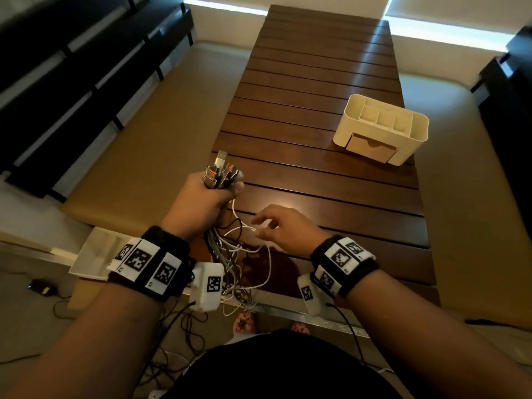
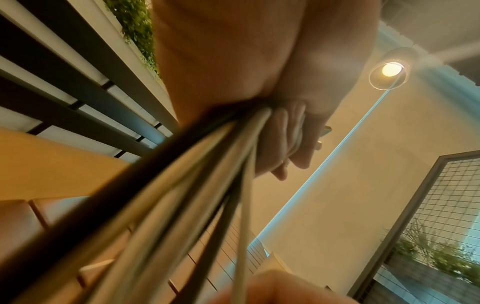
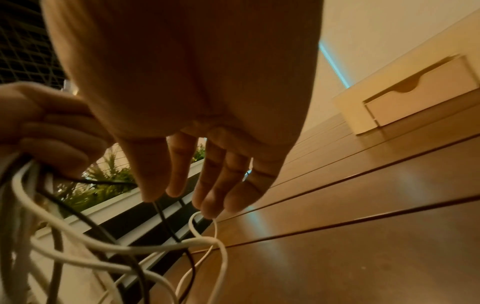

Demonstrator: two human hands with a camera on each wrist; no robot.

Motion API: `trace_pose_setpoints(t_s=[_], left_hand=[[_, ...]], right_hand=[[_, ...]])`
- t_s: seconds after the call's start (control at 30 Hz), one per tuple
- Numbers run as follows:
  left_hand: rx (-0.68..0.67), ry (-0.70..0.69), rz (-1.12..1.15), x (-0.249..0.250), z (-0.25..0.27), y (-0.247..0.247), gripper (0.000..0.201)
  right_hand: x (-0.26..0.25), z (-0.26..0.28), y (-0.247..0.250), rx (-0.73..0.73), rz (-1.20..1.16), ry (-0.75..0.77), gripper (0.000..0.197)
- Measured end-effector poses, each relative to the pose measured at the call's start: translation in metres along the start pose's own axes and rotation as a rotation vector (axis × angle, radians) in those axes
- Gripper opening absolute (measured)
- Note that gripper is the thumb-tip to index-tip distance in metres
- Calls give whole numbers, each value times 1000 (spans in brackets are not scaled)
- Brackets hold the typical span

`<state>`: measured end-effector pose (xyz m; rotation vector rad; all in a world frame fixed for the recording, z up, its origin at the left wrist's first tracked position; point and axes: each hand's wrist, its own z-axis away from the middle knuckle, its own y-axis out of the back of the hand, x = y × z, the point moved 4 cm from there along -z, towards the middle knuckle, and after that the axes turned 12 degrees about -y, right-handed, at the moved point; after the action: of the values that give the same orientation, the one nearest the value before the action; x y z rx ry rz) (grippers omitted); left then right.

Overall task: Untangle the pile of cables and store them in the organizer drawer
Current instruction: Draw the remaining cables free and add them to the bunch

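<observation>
My left hand is raised over the near left edge of the table and grips a bundle of cables. Their USB plugs stick up out of the fist, and the white, grey and black cords hang down in tangled loops. My right hand hovers just right of them with fingers relaxed and pointing down. Its fingertips touch a thin white cable loop, and a black cord passes under the thumb. The cream organizer stands at the table's right side, its drawer looking pushed in.
The slatted dark wooden table stretches ahead. A white tray lies on the tan bench by my left wrist. More cords and a small black device lie on the floor at the lower left.
</observation>
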<state>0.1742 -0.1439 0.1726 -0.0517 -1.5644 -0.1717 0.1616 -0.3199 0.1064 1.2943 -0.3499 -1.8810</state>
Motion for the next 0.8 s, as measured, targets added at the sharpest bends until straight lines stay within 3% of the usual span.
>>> trace_pose_setpoints(t_s=[0.13, 0.23, 0.3, 0.5, 0.57, 0.7, 0.8], left_hand=[[-55, -2, 37, 0, 4, -3, 8], [-64, -6, 52, -4, 6, 4, 12], [-7, -1, 63, -6, 5, 15, 11], [181, 7, 148, -15, -6, 68, 18], [237, 9, 167, -16, -9, 82, 17], [175, -1, 187, -16, -13, 75, 21], [107, -6, 175, -13, -12, 58, 22]], right_hand=[[-8, -20, -16, -63, 80, -25, 30], [-1, -28, -22, -110, 140, -48, 12], [10, -27, -15, -74, 141, -84, 2], [70, -5, 18, -57, 27, -346, 14], [78, 6, 20, -181, -5, -367, 15], [81, 26, 7, -551, 314, -406, 14], [70, 31, 18, -567, 379, -449, 19]])
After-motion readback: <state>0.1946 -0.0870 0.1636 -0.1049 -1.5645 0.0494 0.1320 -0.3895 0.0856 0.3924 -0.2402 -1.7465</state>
